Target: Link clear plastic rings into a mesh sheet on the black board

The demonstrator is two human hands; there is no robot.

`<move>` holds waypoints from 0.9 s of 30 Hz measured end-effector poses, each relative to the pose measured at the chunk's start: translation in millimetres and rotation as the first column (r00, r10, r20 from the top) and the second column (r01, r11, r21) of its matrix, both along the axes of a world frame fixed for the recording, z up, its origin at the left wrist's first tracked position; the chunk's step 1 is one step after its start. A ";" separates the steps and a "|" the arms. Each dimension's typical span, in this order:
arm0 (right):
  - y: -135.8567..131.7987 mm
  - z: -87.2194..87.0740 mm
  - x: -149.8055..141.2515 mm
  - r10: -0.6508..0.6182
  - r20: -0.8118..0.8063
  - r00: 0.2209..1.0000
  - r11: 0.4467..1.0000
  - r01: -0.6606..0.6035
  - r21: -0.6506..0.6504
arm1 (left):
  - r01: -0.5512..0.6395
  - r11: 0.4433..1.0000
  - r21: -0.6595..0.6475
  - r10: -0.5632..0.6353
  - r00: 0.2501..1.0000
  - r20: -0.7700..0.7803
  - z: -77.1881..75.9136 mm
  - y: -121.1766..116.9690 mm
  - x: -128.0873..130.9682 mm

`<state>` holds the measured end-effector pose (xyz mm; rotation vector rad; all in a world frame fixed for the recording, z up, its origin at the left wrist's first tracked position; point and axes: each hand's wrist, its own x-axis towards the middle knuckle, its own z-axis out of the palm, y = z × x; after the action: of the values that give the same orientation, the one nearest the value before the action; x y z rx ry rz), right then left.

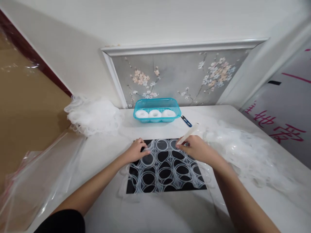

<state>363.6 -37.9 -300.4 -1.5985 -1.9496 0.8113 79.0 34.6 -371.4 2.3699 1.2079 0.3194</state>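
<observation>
A black mat (170,188) lies on the white table, covered by a sheet of clear plastic rings (165,168). My left hand (137,150) rests on the sheet's upper left part, fingers curled and pinching a ring. My right hand (196,149) is closed around a white stick-like tool (187,133), whose tip sits at the sheet's upper right edge.
A turquoise basket (156,109) holding three white rolls stands at the back. Blue snips (186,121) lie to its right. Piles of clear plastic ring material sit at the left (93,116) and right (245,152). A clear bag (36,181) hangs off the left edge.
</observation>
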 end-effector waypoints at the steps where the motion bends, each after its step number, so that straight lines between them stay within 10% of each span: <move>1: -3.8 -1.7 -4.8 0.017 -0.026 1.000 1.000 -0.017 -0.012 | -0.019 1.000 0.006 0.019 1.000 0.004 0.0 0.6 -1.3; 6: -30.6 -16.3 -32.3 0.003 -0.169 0.986 0.999 -0.009 -0.038 | -0.240 0.954 0.181 0.238 0.971 0.031 9.5 5.8 -11.2; 10: -41.7 -30.1 -51.0 -0.007 -0.207 0.978 1.000 0.003 -0.021 | -0.136 0.951 0.277 0.166 0.982 -0.086 7.7 -11.8 -18.9; 18: 3.3 -37.3 -99.6 0.028 -0.361 0.932 0.999 -0.020 0.027 | -0.315 0.856 0.410 0.389 0.915 -0.110 8.3 -12.1 -48.8; 27: 65.4 -87.1 -160.7 0.066 -0.336 0.939 0.998 -0.057 0.035 | 0.037 0.886 0.462 0.073 0.973 -0.218 -24.2 -68.4 -47.1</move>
<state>202.9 27.6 -387.4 -1.2887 -1.7606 1.0089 31.9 -33.8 -395.6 2.8758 1.3833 0.3842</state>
